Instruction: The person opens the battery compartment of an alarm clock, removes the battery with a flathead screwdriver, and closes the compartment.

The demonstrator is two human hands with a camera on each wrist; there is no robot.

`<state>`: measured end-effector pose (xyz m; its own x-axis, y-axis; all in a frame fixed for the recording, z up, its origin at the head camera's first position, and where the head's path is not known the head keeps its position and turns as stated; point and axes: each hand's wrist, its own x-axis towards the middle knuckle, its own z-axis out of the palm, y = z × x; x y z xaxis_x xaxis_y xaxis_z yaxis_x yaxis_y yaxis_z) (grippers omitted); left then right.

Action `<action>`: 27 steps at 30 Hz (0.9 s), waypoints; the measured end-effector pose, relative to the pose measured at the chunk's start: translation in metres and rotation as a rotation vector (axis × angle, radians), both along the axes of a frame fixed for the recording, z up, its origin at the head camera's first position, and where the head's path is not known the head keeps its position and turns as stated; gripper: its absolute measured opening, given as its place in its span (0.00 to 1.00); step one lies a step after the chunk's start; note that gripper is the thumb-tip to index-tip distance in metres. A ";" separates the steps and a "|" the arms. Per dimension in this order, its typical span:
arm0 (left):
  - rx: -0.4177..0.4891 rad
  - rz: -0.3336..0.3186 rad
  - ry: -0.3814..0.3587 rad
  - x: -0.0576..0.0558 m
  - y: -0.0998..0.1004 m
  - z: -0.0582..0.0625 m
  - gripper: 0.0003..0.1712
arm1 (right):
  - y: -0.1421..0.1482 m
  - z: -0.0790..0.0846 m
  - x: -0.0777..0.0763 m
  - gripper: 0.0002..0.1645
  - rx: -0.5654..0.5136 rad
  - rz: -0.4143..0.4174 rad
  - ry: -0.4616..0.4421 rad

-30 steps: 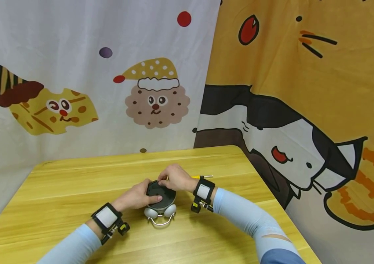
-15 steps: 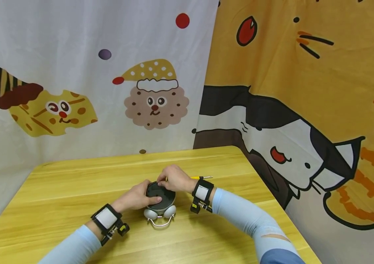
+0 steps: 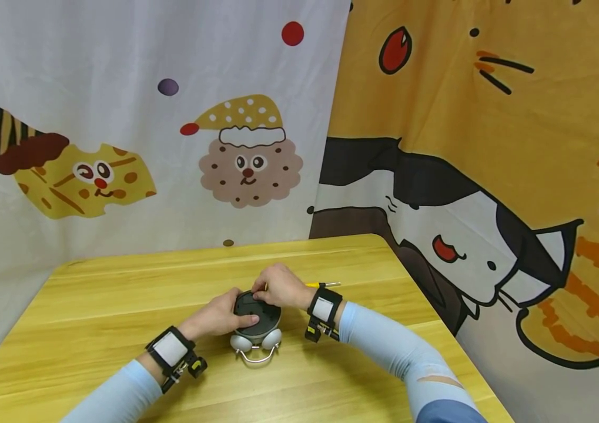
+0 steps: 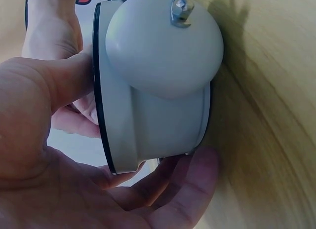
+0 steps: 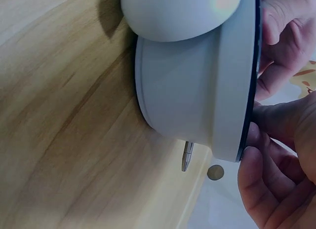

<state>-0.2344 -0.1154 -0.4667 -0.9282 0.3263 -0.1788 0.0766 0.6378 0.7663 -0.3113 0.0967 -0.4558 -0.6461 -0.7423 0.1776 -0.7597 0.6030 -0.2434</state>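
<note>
A white twin-bell alarm clock [image 3: 264,317] lies with its black back up on the table, bells and wire handle [image 3: 257,358] pointing towards me. My left hand [image 3: 220,314] grips its left side, thumb over the back. In the left wrist view the fingers [image 4: 192,184] curl round the far side of the white body. At the far right edge of the back, my right hand [image 3: 283,286] has its fingers curled and its thumb and fingertips on the clock. Whatever small part they pinch is hidden. A metal leg [image 5: 187,156] sticks out of the clock in the right wrist view.
Behind my right hand a yellow-handled tool with a metal shaft [image 3: 331,284] lies on the wooden table [image 3: 119,305], partly hidden. A printed cloth [image 3: 246,223] hangs behind the table and along its right side.
Both hands and the clock stay in nearly the same place. The head view has shifted very slightly.
</note>
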 end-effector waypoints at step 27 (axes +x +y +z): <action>-0.004 -0.008 0.020 0.000 0.000 -0.002 0.33 | 0.007 -0.008 0.013 0.24 0.292 0.172 0.351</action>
